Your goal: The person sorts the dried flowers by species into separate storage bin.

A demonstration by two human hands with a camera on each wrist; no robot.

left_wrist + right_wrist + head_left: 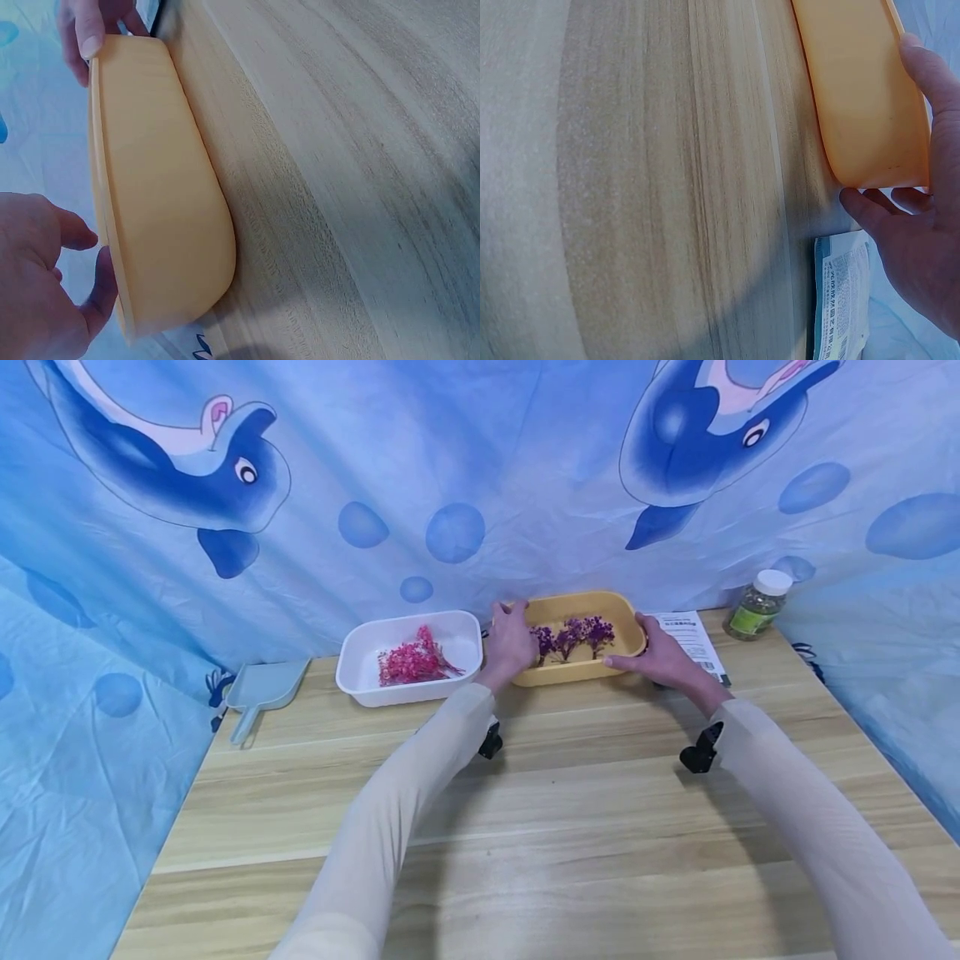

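A yellow plastic tray [555, 675] stands at the back of the table with several sprigs of purple dried flowers [572, 635] in it. My right hand [663, 653] grips its right end, thumb on the front rim and fingers curled round the end wall. At the left end, my left hand [512, 643] holds the rim; its thumb and a bent finger show by the edge in the left wrist view, the other fingers partly hidden. Just left of that hand is a white tray [408, 692] holding pink dried flowers [412, 660].
A pale blue dustpan [270, 683] lies at the table's back left. Beside the yellow tray on the right lies a printed white packet [693, 639], then a jar [756, 606] with a white lid. A blue dolphin-patterned curtain [450, 468] hangs close behind everything.
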